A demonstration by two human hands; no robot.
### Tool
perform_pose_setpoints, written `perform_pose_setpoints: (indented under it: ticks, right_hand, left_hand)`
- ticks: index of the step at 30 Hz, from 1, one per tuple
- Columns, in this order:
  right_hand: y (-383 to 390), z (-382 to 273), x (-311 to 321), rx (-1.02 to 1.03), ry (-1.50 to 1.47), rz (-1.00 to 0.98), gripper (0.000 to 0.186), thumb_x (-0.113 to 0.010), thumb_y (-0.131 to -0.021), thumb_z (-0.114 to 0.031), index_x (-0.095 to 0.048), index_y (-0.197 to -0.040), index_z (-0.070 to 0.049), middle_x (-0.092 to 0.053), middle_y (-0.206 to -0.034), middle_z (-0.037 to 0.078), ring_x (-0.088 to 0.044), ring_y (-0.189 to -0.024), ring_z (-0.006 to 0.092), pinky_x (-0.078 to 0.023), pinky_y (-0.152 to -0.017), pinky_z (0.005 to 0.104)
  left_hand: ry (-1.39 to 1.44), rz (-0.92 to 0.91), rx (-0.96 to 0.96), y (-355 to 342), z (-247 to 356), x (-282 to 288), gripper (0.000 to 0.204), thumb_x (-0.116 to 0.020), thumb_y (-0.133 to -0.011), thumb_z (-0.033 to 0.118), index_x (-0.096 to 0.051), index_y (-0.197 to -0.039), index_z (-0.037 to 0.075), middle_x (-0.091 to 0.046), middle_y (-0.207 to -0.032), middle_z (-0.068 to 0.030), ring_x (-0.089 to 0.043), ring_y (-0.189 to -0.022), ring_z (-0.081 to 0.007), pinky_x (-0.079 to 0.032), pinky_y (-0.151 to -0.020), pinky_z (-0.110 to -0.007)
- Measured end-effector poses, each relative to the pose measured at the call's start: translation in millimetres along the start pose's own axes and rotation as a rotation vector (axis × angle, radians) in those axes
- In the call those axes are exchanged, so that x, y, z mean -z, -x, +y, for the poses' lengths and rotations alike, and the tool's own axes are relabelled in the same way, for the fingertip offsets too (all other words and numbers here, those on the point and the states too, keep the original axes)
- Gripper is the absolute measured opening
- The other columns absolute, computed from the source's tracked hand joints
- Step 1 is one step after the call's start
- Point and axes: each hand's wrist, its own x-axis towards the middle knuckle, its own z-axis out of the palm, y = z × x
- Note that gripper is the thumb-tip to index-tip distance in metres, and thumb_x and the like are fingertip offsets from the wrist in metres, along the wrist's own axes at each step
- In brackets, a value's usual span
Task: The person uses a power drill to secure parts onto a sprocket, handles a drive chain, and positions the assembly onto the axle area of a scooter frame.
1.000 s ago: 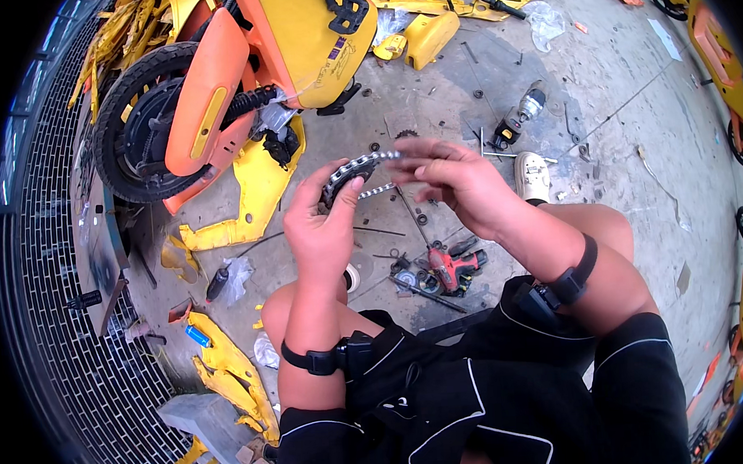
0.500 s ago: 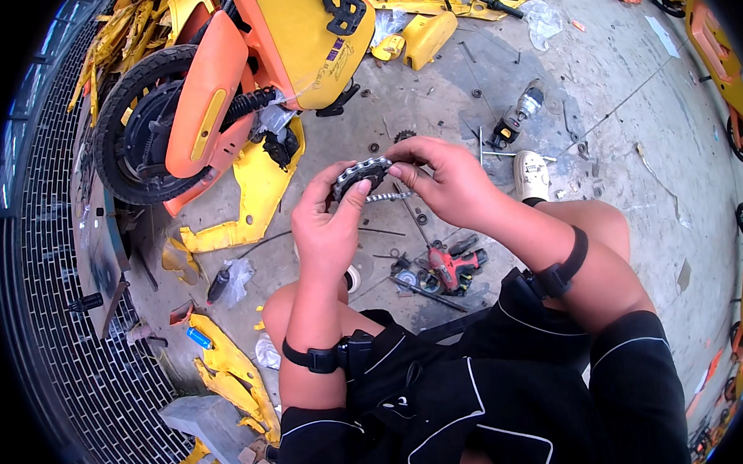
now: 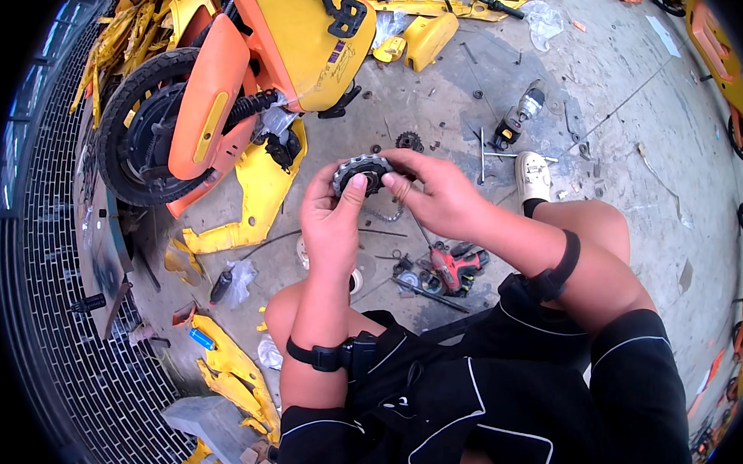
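Observation:
Between my two hands is a dark round sprocket with a silver chain lying around its upper rim. My left hand grips its left side, thumb pressed on the face and fingers behind. On the right side, my right hand pinches the sprocket and chain at the rim between thumb and fingers. A loose length of the chain hangs below, partly behind my right thumb. Just beyond my hands a second small dark sprocket lies on the concrete floor.
An orange and yellow electric bike stands at the upper left, near yellow body panels. Below my hands lies a red power drill among small parts. Another power tool and a T-handle wrench lie at the right, near my shoe.
The chain has been drawn further around the sprocket, and its loose part now hangs lower in a curve. My right hand has shifted slightly left. The floor sprocket shows more fully.

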Motion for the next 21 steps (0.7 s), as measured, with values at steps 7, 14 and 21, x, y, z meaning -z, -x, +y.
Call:
perform_pose_setpoints:
  ticks: [7,14,21]
  right_hand:
    - [4,10,-15,0.062,0.271,0.032,0.079,-0.076,-0.083,-0.021,-0.033,-0.145,0.0,-0.062,-0.12,0.024,-0.063,-0.109,0.0387,-0.051,-0.092,0.0422]
    - [1,13,-19,-0.004,0.314,0.018,0.061,-0.074,-0.082,-0.021,-0.045,-0.132,-0.001,-0.068,-0.101,0.021,-0.065,-0.097,0.0408,-0.051,-0.082,0.0483]
    - [-2,12,-9,-0.005,0.418,-0.094,0.037,-0.069,-0.088,-0.018,-0.057,-0.12,-0.003,-0.068,-0.093,0.022,-0.065,-0.084,0.042,-0.053,-0.07,0.0461]
  left_hand:
    - [0.235,0.028,0.148,-4,1,-4,0.03,-0.064,-0.098,0.012,-0.051,-0.124,0.004,-0.061,-0.113,-0.0056,-0.06,-0.098,-0.0109,-0.05,-0.082,-0.026]
    - [0.345,-0.036,0.147,-3,-2,-3,0.03,-0.057,-0.1,0.012,-0.047,-0.127,0.003,-0.061,-0.118,-0.0101,-0.062,-0.107,-0.0195,-0.051,-0.093,-0.038]
    - [0.304,-0.143,0.189,-1,6,8,0.036,-0.052,-0.102,0.013,-0.041,-0.132,-0.001,-0.056,-0.128,-0.0144,-0.057,-0.117,-0.0227,-0.046,-0.101,-0.041]
